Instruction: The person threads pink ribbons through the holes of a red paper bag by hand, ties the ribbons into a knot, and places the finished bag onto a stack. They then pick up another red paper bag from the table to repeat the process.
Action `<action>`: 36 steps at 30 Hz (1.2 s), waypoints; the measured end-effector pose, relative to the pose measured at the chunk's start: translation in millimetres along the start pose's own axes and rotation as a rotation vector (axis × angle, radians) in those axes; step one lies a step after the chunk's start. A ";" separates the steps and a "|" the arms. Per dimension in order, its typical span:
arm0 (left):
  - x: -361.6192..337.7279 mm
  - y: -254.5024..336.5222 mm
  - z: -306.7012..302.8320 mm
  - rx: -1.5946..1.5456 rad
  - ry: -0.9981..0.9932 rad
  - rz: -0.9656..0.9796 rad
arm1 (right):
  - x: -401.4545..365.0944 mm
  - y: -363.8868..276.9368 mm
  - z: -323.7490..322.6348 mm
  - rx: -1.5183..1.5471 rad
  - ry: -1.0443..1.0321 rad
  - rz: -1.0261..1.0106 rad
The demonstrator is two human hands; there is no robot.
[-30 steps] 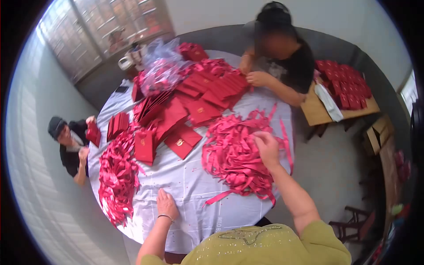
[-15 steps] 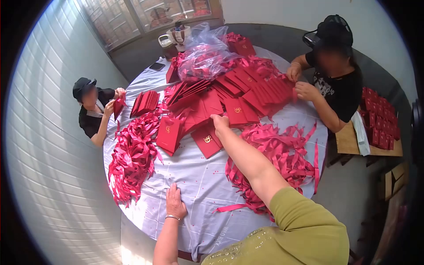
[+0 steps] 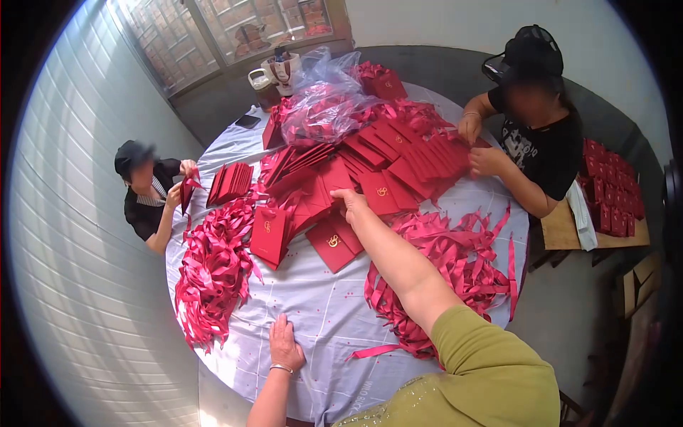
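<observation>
My left hand [image 3: 285,346] lies flat on the white tablecloth [image 3: 299,292] at the near side, its fingers stretched out and nothing in it. My right hand [image 3: 348,203] reaches over the middle of the heap of red cards or folders [image 3: 320,178], fingers at the edge of one; whether they grip it is too small to tell. Just below that hand lies a red piece with a gold emblem [image 3: 332,243]. Another emblem piece [image 3: 268,231] rests to its left. Pink ribbons [image 3: 441,263] are heaped under my right forearm.
More ribbons [image 3: 213,270] lie at the left. A plastic bag [image 3: 320,107], phone [image 3: 247,122] and jug [image 3: 264,87] are at the back. Co-workers sit left [image 3: 146,192] and right [image 3: 533,135], hands at red pieces. Red stacks [image 3: 610,188] fill a side table.
The view has tilted, so the table appears lower. My right hand has moved slightly left over the pile. The right co-worker's hands have shifted a little.
</observation>
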State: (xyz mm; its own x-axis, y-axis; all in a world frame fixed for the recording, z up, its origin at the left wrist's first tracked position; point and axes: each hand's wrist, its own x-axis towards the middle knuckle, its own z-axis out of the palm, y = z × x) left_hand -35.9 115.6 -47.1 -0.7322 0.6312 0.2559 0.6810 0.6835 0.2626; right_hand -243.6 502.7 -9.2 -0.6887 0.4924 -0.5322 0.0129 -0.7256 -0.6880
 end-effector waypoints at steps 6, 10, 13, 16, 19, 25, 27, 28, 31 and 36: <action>0.1 -1.9 1.2 0.020 -0.015 0.006 | -7.7 -10.7 4.8 0.038 -0.005 0.062; -1.4 -2.5 2.2 0.017 -0.005 0.003 | 5.0 -3.9 7.4 0.029 -0.060 0.049; 0.4 -1.1 -0.5 0.020 0.003 0.003 | 42.3 21.2 10.4 0.032 -0.040 -0.130; -1.6 -2.6 0.0 0.019 0.010 -0.003 | 42.1 22.6 16.0 -0.072 0.055 -0.139; -1.8 -2.7 0.2 0.007 0.013 0.003 | 10.6 19.8 24.0 0.051 0.082 -0.317; -0.8 -1.0 -1.8 0.005 0.009 -0.004 | -15.5 24.4 34.1 0.101 0.166 -0.420; -1.5 0.3 -2.7 0.005 0.007 -0.013 | -9.2 27.0 32.4 0.034 0.188 -0.395; -0.2 0.9 -2.9 0.003 0.006 -0.017 | -6.0 27.4 32.1 0.007 0.191 -0.379; -1.1 -0.9 -1.2 0.010 0.018 -0.007 | 2.1 30.8 31.8 -0.035 0.208 -0.358; -1.5 -0.3 -1.0 0.016 0.006 -0.020 | -1.8 40.3 41.2 -0.041 0.204 -0.484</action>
State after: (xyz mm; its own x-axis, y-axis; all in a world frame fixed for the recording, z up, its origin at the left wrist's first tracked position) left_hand -35.0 114.0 -46.6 -0.7455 0.6154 0.2560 0.6661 0.7017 0.2530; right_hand -271.6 452.8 -15.7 -0.4682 0.8528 -0.2313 -0.2403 -0.3747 -0.8954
